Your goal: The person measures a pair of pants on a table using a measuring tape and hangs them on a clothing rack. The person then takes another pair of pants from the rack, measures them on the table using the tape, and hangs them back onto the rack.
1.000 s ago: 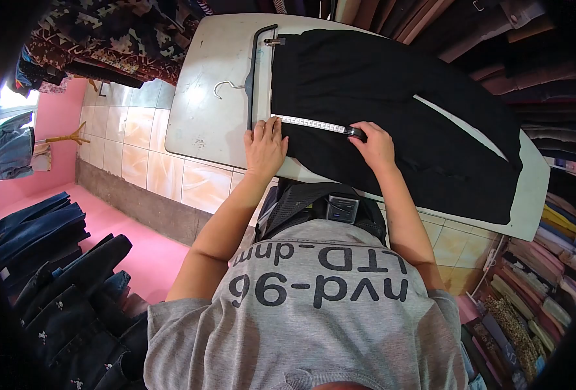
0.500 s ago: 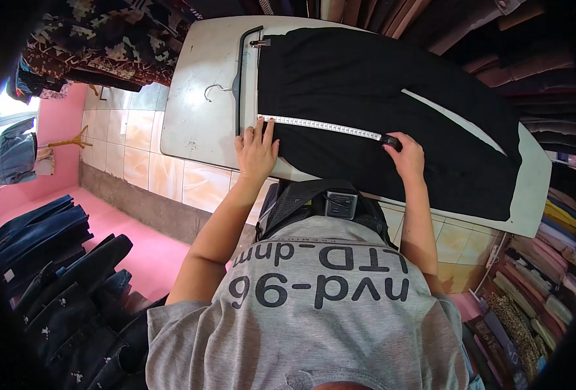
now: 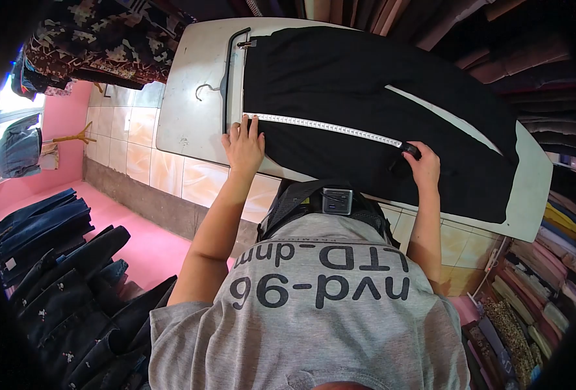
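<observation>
Black trousers (image 3: 327,71) lie flat on a white table (image 3: 177,97), their waist clipped to a dark hanger (image 3: 227,78). A white tape measure (image 3: 327,127) stretches across the fabric from the waist edge. My left hand (image 3: 243,146) presses the tape's end at the waist, its fingers apart and extended. In my right hand (image 3: 424,166) is the black tape case (image 3: 410,151), pinched between thumb and fingers, with the tape running out of it.
Dark jeans (image 3: 41,221) hang at the lower left. Folded fabrics (image 3: 561,227) are stacked along the right side. Patterned clothes (image 3: 93,39) hang at the upper left, and a wooden hanger (image 3: 76,137) is on the pink wall.
My right hand has moved right with the case, and a longer stretch of tape is out. The trousers, hanger and my left hand appear further left in view.
</observation>
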The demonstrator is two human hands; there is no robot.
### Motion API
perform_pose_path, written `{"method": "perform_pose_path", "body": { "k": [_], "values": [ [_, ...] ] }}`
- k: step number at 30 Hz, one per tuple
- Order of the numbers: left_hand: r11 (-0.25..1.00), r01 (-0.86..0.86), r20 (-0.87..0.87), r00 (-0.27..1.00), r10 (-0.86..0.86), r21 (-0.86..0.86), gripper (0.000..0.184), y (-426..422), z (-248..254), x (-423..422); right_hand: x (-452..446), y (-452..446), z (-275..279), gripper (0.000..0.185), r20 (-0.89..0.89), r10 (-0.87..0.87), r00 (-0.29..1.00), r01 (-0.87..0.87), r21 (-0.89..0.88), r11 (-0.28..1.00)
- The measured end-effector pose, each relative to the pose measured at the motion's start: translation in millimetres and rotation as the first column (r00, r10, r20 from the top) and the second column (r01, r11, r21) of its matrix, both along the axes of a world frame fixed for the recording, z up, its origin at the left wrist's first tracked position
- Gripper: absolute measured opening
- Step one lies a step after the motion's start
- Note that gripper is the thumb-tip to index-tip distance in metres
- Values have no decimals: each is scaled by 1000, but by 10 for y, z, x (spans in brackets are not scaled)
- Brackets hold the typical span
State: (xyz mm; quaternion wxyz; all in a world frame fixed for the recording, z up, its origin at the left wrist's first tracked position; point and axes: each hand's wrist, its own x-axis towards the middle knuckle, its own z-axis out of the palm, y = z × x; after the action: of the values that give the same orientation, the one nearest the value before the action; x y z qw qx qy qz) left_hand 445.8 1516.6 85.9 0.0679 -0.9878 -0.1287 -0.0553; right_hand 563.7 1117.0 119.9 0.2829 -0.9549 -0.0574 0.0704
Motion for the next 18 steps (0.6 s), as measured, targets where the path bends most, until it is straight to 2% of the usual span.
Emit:
{"method": "perform_pose_path", "body": {
  "k": [13,15,18],
  "values": [
    [996,-89,-42,995,90,31,40,-135,71,91,69,-718,46,29,-37,-80,996,80,-5,997],
    [993,-73,-28,997,76,98,40,-155,72,104,90,-785,70,29,-38,-84,996,83,-11,996],
    [991,-71,-101,991,83,115,42,-159,49,124,113,-915,69,29,-29,-96,995,95,-28,995]
  ]
}}
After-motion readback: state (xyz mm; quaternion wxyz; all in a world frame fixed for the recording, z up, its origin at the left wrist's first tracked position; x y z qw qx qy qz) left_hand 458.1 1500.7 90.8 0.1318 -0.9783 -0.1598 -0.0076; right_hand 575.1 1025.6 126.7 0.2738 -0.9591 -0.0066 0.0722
